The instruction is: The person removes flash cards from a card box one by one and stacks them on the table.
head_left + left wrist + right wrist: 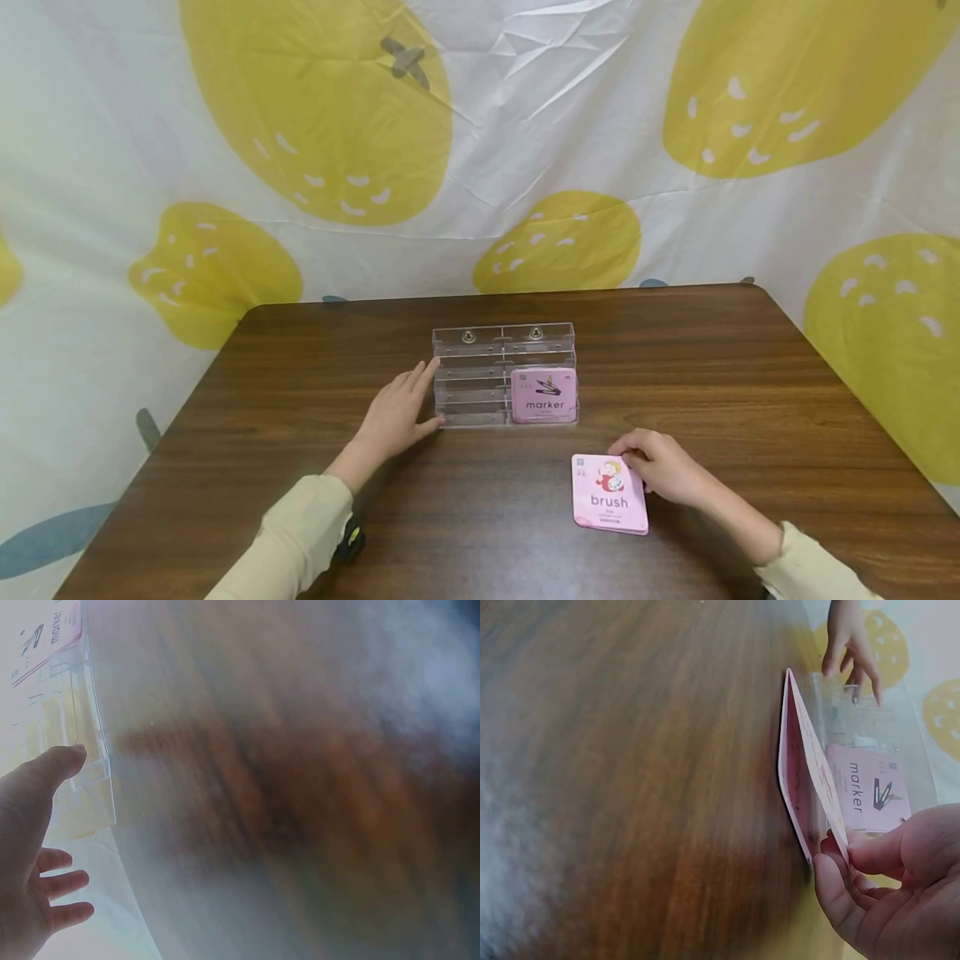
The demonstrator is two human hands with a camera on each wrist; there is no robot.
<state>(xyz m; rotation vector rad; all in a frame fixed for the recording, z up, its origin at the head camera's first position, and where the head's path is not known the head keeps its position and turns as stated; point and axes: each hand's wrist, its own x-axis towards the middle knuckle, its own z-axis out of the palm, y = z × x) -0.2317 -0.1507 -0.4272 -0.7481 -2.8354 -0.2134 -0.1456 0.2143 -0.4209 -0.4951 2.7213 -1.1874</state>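
Observation:
A clear plastic rack (472,385) with two columns of stepped pockets stands on the table. My left hand (397,408) rests at its left side, fingers extended and thumb near the lower front corner. A pink card (543,396) printed "marker" sits in the lower right pocket. In front of the rack, my right hand (663,467) pinches pink cards (609,493) at their upper right corner; the top one reads "brush". From the right wrist view, the top card (817,761) is lifted apart from the pink layer beneath, held between thumb and fingers.
The brown wood-grain table (300,367) extends around the rack. Behind it hangs a white cloth (540,108) with large yellow fruit prints. A small black object (350,540) shows by the left sleeve.

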